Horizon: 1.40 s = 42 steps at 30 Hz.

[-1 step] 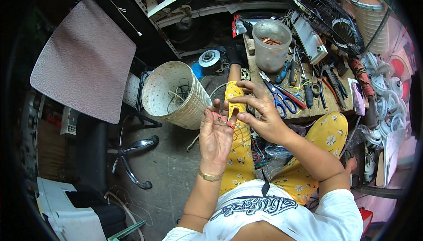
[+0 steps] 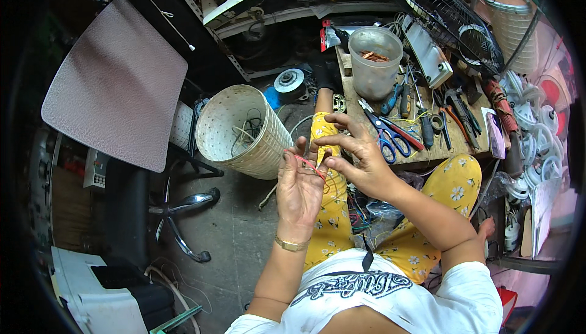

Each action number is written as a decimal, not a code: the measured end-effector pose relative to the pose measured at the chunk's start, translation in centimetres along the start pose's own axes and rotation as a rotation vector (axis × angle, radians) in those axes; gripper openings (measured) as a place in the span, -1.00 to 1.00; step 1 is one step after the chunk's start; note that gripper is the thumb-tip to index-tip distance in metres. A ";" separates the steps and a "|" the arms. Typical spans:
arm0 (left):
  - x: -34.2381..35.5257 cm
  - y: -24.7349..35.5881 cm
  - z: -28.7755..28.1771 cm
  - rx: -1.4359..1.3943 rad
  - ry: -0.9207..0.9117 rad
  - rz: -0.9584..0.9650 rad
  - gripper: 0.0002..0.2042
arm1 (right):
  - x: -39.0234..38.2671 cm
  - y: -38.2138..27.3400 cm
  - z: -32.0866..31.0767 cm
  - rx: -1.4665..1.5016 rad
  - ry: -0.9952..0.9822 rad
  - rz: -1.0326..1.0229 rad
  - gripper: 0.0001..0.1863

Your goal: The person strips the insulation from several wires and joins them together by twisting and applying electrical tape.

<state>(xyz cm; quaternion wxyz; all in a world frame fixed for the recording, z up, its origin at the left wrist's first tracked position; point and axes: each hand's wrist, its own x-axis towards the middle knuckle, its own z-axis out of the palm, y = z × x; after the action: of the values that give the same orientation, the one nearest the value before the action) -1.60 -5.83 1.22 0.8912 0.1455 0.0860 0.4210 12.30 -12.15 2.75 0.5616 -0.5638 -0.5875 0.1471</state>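
My left hand is palm up over my left leg, its thumb and fingers curled round a thin red wire. The wire loops across the fingers and hangs down beside them. Close by on its right is my right hand, palm down. Its index finger and thumb are apart at the left fingertips, and its other fingers are spread. Whether a fine strand lies between the right fingers is too small to tell. Blue-handled scissors lie on the wooden bench beyond the right hand.
A pale ribbed bin with wire scraps stands left of my hands. On the bench are a translucent bucket of copper-coloured pieces, pliers and screwdrivers. A black fan is behind. Loose coloured wires lie between my legs.
My right hand's thumb and index finger have shifted slightly left, closer to my left fingertips. My left hand stays in place with the red wire.
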 end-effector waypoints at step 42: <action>1.9 2.6 -2.7 0.074 0.299 0.184 -0.80 | -1.5 2.0 1.7 -0.525 -0.298 -0.228 -0.82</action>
<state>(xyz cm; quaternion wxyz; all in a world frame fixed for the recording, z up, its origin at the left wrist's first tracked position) -3.04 -2.32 -0.54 0.8204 0.1214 0.2192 0.5140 11.47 -11.94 -0.16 0.3174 -0.5922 -0.7406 0.0075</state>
